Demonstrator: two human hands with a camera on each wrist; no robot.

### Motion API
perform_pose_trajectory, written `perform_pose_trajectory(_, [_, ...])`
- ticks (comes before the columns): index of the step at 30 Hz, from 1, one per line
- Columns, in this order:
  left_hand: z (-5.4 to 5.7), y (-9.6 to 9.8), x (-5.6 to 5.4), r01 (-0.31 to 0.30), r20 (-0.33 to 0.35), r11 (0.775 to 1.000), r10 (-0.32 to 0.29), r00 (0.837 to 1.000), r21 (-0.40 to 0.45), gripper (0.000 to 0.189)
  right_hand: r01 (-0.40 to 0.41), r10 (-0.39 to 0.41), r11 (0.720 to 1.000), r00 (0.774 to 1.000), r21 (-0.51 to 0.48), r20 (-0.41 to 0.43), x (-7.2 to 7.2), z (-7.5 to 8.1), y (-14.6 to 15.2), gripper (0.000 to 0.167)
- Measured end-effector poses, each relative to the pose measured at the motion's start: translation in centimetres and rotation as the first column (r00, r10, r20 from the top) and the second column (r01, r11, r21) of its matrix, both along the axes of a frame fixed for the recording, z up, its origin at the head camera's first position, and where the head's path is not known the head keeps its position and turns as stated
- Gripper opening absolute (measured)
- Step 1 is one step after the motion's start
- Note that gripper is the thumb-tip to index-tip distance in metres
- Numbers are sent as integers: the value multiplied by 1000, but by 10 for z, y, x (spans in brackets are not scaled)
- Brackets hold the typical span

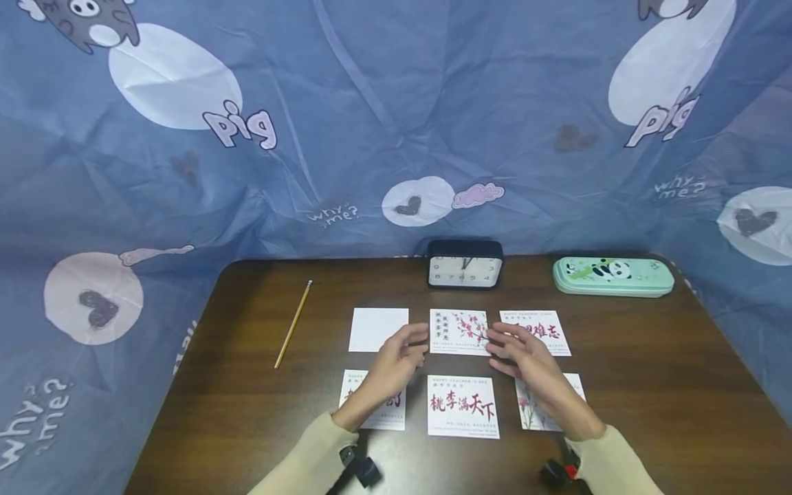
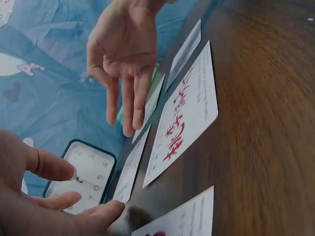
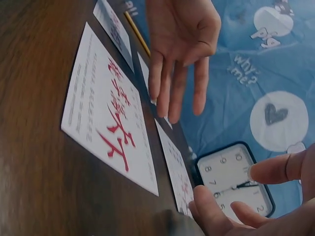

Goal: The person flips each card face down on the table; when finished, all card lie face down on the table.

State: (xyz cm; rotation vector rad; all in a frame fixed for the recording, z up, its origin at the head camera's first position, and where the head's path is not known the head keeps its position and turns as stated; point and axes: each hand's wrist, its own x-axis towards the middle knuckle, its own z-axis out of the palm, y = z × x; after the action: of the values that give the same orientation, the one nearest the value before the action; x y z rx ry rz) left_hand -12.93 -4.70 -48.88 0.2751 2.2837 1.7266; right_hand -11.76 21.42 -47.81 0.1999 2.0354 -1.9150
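Note:
Two rows of three square cards lie on the table. My left hand [image 1: 397, 361] hovers between a blank white card [image 1: 374, 328] and the top middle card [image 1: 458, 333], which has red blossoms. Over the gap between that blossom card and the top right card [image 1: 553, 334] is my right hand [image 1: 527, 356]. Both hands have loosely extended fingers, palms facing each other, holding nothing; whether fingertips touch the blossom card, I cannot tell. Below lie a red-lettered card [image 1: 463, 407], a bottom left card [image 1: 392, 416] and a bottom right flower card [image 1: 532, 411], the last two partly hidden by my forearms.
A black-framed clock [image 1: 464, 272] stands at the back of the brown table [image 1: 235, 426]. To its right is a green panda pencil case [image 1: 612, 276]. A yellow pencil [image 1: 293, 324] lies at the left. Behind hangs a blue printed cloth [image 1: 346, 110].

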Motion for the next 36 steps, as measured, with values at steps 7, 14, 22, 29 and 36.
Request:
perform_pose_trajectory(7, [-2, 10, -1, -28, 13, 999, 28, 1000, -24, 57, 34, -34, 999, 999, -11, 33, 2, -3, 8, 53])
perform_pose_trajectory(14, [-3, 13, -1, -76, 26, 997, 76, 997, -18, 51, 23, -21, 999, 998, -34, 54, 5, -6, 9, 52])
perform_pose_trajectory(22, [-1, 14, 1, -71, 35, 997, 72, 997, -26, 50, 13, -9, 998, 998, -61, 69, 5, -5, 6, 56])
perform_pose_trajectory(29, [2, 14, 2, -72, 36, 996, 74, 997, -57, 54, 52, -44, 996, 994, -71, 103, 1, -4, 4, 58])
perform_pose_trajectory(36, [4, 16, 6, -42, -2, 989, 42, 999, -139, 51, 87, -77, 993, 991, -85, 110, -3, -5, 6, 55])
